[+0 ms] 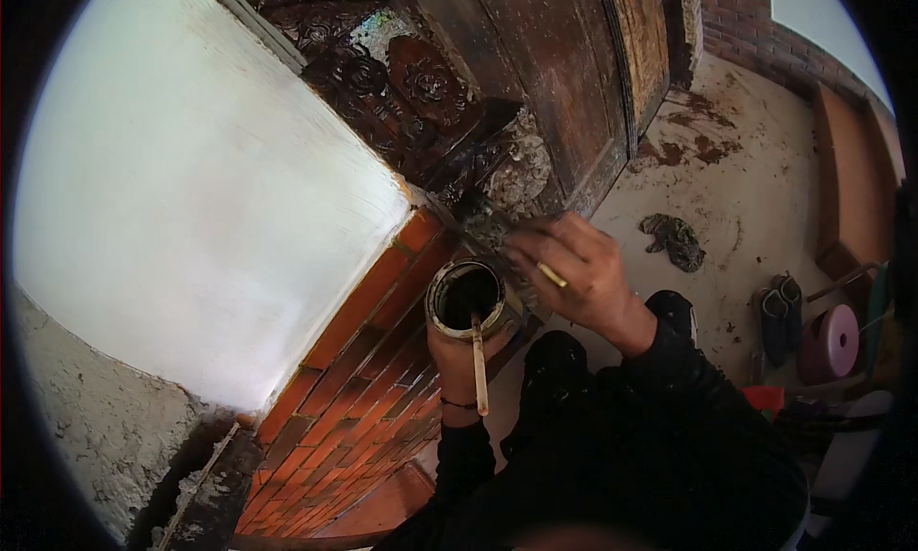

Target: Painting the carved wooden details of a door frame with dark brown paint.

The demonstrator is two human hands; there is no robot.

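My left hand [457, 362] is wrapped round a paint can [514, 324] from below, tilting its mouth toward me. Dark liquid coats the inside, and a thin wooden stick [479, 369] leans out over the rim. In my right hand [585, 281] is a paintbrush [552, 275]; the yellowish end of its handle pokes out between my fingers. Its dark bristles, partly blurred, are at the lower end of the carved dark-wood frame [421, 87], just above the can. I cannot tell whether they touch the wood. The carving looks wet and glossy in places.
White wall [206, 188] and glossy red brickwork [354, 388] lie to the left. A dark wooden door [550, 83] stands beyond the frame. On the stained floor [755, 197] are a crumpled dark rag [673, 242], shoes [779, 312], a pink round object [830, 344] and a brown wooden piece [846, 178].
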